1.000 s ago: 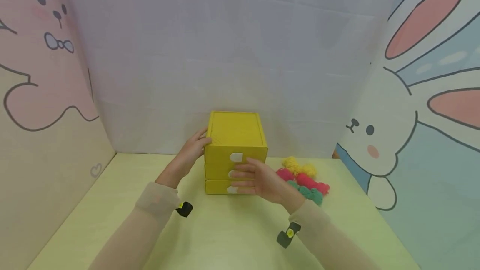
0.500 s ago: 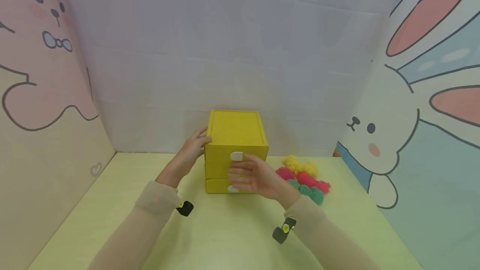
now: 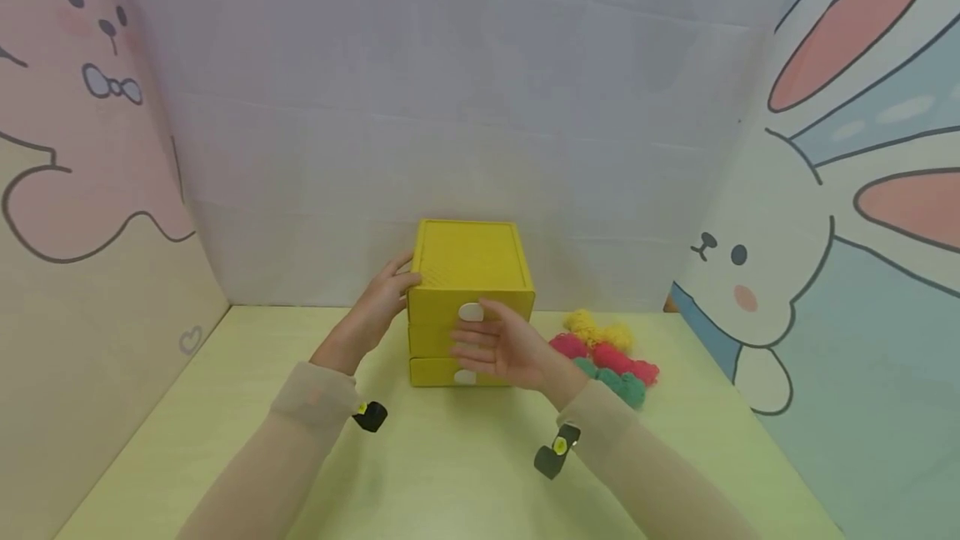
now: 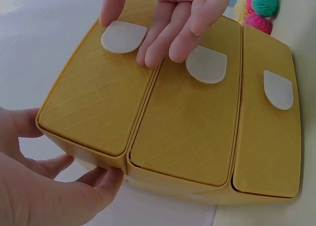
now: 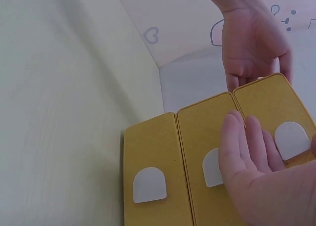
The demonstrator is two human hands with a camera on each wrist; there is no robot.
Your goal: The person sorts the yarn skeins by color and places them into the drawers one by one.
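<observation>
Fingers (image 3: 474, 340) of the right hand (image 3: 521, 354) are extended and slightly parted, pointing left across the front of a yellow, boxy plastic three-drawer cabinet (image 3: 471, 257), and they pinch nothing. The thumb is raised just beside the rounded white top tab (image 3: 471, 312); whether it touches, I cannot tell. The cabinet stands upright on the pale tabletop (image 3: 435, 473) near the white back wall (image 3: 480, 107), its drawer fronts facing near and its depth running toward the far side. Thus the drawer fronts lie directly beyond the right hand, which is the nearer to the tabs, while the left hand (image 3: 375, 307) rests against the left side, thumb at the upper near corner and other fingers reaching farther back. In the head view the right fingers cover most of the white middle tab (image 4: 207, 65); the white bottom tab (image 3: 465, 377) shows below them. Yellow yarn (image 3: 581, 324), red-pink yarn (image 3: 609, 357) and green yarn (image 3: 632, 391) lie right of the cabinet, partly behind the right wrist, leaving the drawer fronts unobstructed except by that hand.
</observation>
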